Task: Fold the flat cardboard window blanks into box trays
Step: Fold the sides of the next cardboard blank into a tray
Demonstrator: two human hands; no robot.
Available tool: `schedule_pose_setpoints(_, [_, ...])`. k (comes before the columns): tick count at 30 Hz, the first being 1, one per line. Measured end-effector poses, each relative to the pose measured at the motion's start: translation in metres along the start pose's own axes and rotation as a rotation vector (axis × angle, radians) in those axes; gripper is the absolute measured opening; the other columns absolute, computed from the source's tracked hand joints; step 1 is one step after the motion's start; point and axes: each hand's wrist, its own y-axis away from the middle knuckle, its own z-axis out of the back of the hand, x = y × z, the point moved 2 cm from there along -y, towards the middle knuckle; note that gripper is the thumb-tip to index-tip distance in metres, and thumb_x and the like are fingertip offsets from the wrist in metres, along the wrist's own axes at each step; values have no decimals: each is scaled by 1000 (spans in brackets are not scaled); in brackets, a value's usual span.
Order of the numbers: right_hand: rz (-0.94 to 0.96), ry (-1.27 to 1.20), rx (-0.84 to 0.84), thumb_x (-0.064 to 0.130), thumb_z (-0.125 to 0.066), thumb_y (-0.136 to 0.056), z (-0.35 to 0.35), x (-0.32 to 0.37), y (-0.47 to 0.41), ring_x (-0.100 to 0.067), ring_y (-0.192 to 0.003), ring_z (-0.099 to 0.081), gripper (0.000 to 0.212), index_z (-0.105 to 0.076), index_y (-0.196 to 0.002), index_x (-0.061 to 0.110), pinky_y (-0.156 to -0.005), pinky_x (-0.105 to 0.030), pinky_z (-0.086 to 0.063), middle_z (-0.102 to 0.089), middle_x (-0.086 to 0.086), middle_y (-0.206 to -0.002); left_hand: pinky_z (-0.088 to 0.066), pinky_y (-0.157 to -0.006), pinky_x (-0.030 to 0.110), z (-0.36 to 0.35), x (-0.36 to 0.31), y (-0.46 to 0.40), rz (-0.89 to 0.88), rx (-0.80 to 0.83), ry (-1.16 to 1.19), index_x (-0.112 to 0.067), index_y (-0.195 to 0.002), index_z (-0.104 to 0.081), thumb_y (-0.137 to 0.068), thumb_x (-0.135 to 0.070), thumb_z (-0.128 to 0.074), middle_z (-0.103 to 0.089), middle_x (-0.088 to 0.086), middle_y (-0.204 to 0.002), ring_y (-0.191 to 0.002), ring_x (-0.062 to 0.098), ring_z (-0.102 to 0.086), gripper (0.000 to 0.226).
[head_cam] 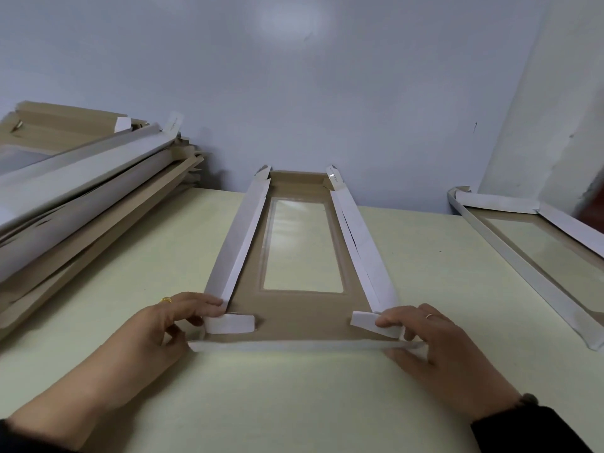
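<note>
My left hand [163, 325] and right hand [434, 335] each pinch a near corner tab of the blank [294, 308] lying mid-table [294, 387]; it looks light, stiff, easily creased, so I'd grip by the folded corners.

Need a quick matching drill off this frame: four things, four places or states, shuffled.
Things:
1. left hand
2. right hand
3. stack of blanks
4. finished tray

Places/states:
A. piled at table's left, by the wall
B. holds the near-right corner tab
C. lies at table's right edge
D. holds the near-left corner tab

Pairs: 1-D, 2-B, 3-A, 4-C
</note>
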Motion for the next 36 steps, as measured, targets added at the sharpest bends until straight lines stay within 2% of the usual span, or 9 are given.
schedule_pose_setpoints(5, [-140,-142,-47,4,-70,-75,-3,-2,-4,2,-71,-48,26,-64,-76,29,-60,-7,-34,-55,7,-66,-50,-71,21,5,7,-1,19,124,51,-59,-101,-60,-73,12,-69,-55,-32,-118,-94,-3,-59,77])
schedule_pose_setpoints(9, [-225,-200,-70,8,-68,-79,-6,-6,-7,3,-59,-48,31,-55,-72,36,-55,-7,-33,-46,5,-62,-43,-62,10,-1,-5,-3,5,12,53,-45,-89,-69,-69,-29,-66,-65,-20,-99,-73,3,-58,26])
schedule_pose_setpoints(14, [-276,-474,-131,2,-61,-83,-7,-7,-13,2,-55,-51,26,-54,-89,27,-53,-7,-37,-69,18,-73,-43,-69,29,-10,0,-10,110,-121,52,0,-75,-63,-83,-12,-65,-62,18,-84,-73,28,-53,14])
schedule_pose_setpoints(17, [-311,-533,-181,2,-59,-85,-10,-6,-15,-11,-59,-52,29,-46,-96,25,-55,-12,-38,-70,-10,-75,-35,-53,19,-12,-3,-10,148,-188,114,-4,-71,-57,-83,-7,-66,-56,16,-69,-58,13,-45,15])
schedule_pose_setpoints(20, [-293,-467,-193,3,-59,-85,-12,-4,-17,-23,-61,-42,43,-38,-105,35,-55,-20,-33,-60,-30,-78,-36,-52,21,-16,-3,-11,184,-275,193,-13,-79,-45,-81,-2,-66,-54,10,-67,-56,17,-45,24])
schedule_pose_setpoints(24, [-253,-360,-172,7,-58,-86,-12,-4,-14,-26,-60,-41,45,-37,-104,42,-56,-23,-33,-57,-28,-73,-37,-55,16,-16,-6,-8,143,-304,98,-28,-78,-41,-80,-3,-67,-57,4,-70,-58,14,-47,37])
schedule_pose_setpoints(28, [-189,-194,-144,14,-60,-86,-12,-4,-14,-6,-63,-43,35,-48,-100,44,-59,-10,-35,-40,4,-62,-38,-67,10,-16,-12,-5,87,-196,5,-43,-92,-58,-75,-14,-75,-59,-1,-75,-75,10,-51,38])
schedule_pose_setpoints(31, [-222,-163,-83,22,-70,-79,-10,-3,-13,-5,-71,-51,34,-54,-101,42,-66,-6,-37,-50,6,-74,-36,-72,7,-19,-11,-6,35,-186,-135,-28,-102,-68,-73,-17,-76,-54,-4,-76,-83,5,-46,32])
schedule_pose_setpoints(36, [-163,-21,-20,16,-76,-74,-11,-3,-12,-14,-82,-52,24,-66,-94,24,-70,-13,-38,-60,9,-88,-38,-68,9,-18,-7,-7,-9,-173,-213,-23,-75,-72,-72,-11,-76,-50,-10,-88,-81,6,-49,13])
